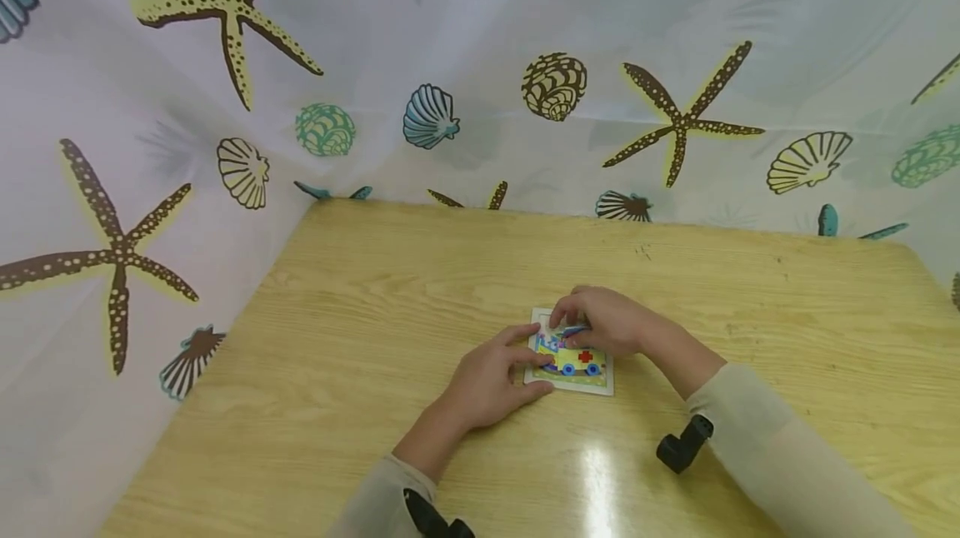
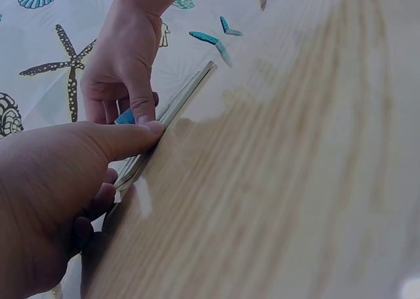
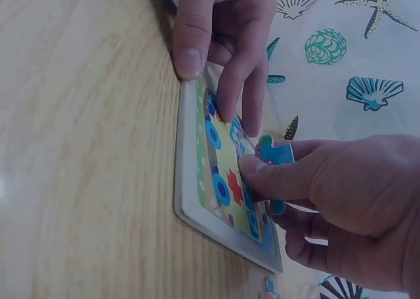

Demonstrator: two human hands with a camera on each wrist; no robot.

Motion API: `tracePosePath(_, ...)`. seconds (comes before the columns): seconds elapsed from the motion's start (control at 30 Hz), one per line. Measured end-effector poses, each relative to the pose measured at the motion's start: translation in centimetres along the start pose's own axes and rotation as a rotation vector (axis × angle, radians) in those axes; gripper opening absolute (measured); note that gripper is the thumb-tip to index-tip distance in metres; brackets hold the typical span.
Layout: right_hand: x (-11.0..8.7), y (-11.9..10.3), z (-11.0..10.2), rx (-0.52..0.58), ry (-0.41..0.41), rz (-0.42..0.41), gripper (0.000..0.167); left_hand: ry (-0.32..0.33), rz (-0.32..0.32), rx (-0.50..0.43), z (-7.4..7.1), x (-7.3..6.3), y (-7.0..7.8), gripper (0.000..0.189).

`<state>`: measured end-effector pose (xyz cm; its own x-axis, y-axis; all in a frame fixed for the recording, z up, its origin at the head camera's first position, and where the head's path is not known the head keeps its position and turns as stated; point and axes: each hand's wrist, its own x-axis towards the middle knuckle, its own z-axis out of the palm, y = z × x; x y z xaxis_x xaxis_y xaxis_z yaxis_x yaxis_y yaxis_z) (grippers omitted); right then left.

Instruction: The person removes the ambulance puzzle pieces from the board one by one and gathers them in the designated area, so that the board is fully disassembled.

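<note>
A small jigsaw puzzle board (image 1: pixel 572 387) with a pale rim lies flat on the wooden table. Its picture shows a yellow ambulance with a red cross (image 3: pixel 234 185) and blue wheels. My left hand (image 1: pixel 487 380) rests at the board's left side, thumb on the near rim and other fingers spread over the picture. Above the board's far part, my right hand (image 1: pixel 611 321) pinches a blue puzzle piece (image 3: pixel 277 155) between thumb and fingers. That piece looks tilted in the right wrist view; the slot under it is mostly hidden by fingers.
Another small coloured piece (image 3: pixel 270 286) lies beside the board at the bottom of the right wrist view. The light wooden table (image 1: pixel 360 296) stretches around the board. A curtain (image 1: pixel 480 38) printed with shells and starfish borders its back and left sides.
</note>
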<state>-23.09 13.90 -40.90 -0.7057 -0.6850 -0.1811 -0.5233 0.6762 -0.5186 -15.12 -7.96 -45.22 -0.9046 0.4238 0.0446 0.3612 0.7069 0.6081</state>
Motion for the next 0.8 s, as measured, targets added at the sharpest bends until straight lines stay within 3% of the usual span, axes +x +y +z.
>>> tracePosePath(0.43, -1.7, 1.4, -0.6, 0.158, 0.161, 0.043, 0.019, -0.002, -0.006, -0.008, 0.0, 0.1, 0.0, 0.035)
tracePosePath(0.63, -3.2, 2.3, -0.7, 0.159, 0.195, 0.045, 0.021, 0.01, -0.01, -0.009, 0.0, 0.1, -0.1, 0.035)
tracePosePath(0.8, -4.8, 2.8, -0.7, 0.171, 0.237, 0.117, 0.024, 0.017, -0.008, -0.012, 0.0, 0.1, -0.1, 0.036)
